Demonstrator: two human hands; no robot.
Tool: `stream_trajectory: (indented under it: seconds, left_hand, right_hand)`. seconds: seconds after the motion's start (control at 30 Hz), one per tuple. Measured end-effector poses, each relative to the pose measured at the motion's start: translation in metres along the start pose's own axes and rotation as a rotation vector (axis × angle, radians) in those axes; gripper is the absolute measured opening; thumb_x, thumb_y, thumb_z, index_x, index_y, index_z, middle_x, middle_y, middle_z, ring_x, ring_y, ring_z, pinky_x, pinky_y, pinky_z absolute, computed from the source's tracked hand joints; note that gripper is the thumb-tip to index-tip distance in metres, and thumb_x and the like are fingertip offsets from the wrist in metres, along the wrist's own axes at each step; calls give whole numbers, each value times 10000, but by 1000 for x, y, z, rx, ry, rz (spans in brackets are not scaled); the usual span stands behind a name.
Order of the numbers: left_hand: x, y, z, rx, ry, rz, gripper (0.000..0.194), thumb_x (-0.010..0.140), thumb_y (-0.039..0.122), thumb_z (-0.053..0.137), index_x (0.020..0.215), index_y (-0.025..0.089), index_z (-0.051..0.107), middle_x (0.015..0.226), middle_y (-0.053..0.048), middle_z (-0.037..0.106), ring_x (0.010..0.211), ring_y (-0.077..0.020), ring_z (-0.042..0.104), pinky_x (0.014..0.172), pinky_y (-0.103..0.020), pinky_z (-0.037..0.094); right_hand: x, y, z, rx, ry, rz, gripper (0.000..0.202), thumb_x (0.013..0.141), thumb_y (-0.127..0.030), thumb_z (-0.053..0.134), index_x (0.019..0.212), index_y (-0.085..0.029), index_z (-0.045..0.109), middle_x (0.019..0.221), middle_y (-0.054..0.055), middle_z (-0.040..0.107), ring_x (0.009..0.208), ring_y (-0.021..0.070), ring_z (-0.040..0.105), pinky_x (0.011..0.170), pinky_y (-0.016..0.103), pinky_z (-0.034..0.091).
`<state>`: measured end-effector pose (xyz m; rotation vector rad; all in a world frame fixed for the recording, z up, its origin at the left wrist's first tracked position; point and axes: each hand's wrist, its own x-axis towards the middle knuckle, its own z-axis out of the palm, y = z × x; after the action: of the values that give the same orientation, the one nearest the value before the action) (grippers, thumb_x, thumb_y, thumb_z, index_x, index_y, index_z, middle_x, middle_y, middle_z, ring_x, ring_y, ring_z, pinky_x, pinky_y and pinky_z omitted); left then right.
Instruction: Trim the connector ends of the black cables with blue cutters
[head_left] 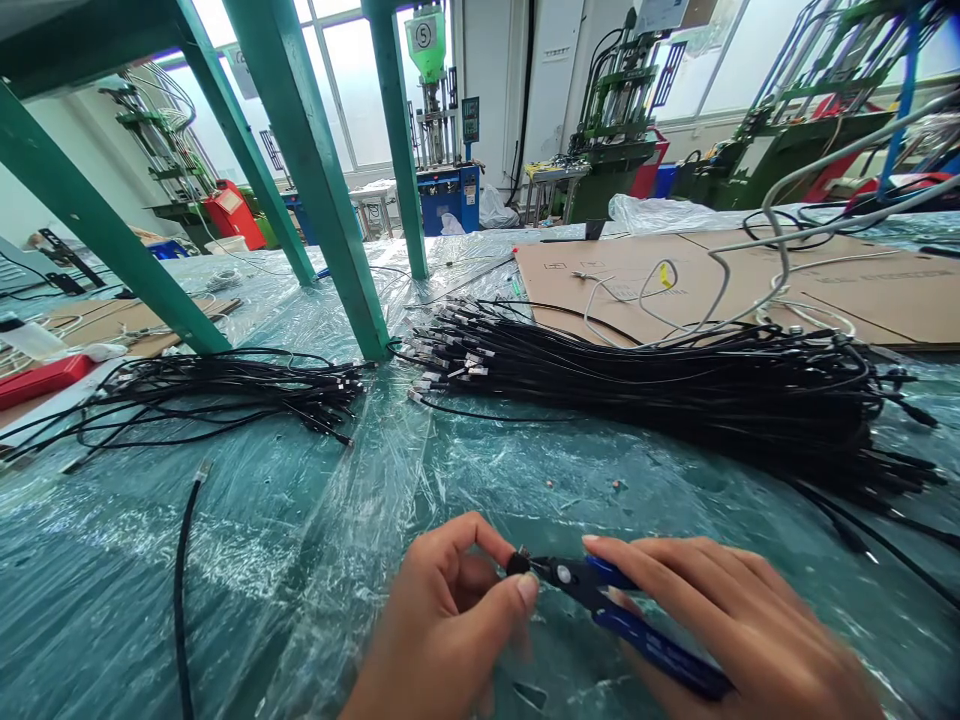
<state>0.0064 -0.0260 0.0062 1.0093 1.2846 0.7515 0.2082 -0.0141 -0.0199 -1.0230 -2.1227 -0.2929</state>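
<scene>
Plastic-sheeted bench [285,590] strewn with black cable bundles [637,385] | small black piece [517,563] pinched by left hand [450,620] | blue-handled nippers [589,590] gripped by right hand [724,600], tips at piece

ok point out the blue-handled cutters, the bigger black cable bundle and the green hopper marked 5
Blue-handled cutters [630,634]: head view, on the lower handle.
Bigger black cable bundle [645,385]: head view, midway along its length.
Green hopper [427,61]: head view, body below the number.
</scene>
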Motion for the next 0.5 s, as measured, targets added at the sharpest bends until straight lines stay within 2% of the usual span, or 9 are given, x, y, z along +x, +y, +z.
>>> stream_trajectory:
  seconds: [0.5]
  left_hand:
    - [-1, 0, 0, 3, 9, 22, 208, 797, 349, 636, 752, 190, 510, 521, 42, 591, 309, -40, 362, 312, -143, 263]
  right_hand:
    - [0, 1, 1, 2, -7, -46, 215, 872, -148, 492, 1011, -202, 646, 811, -1, 688, 714, 109, 640, 678, 239, 476]
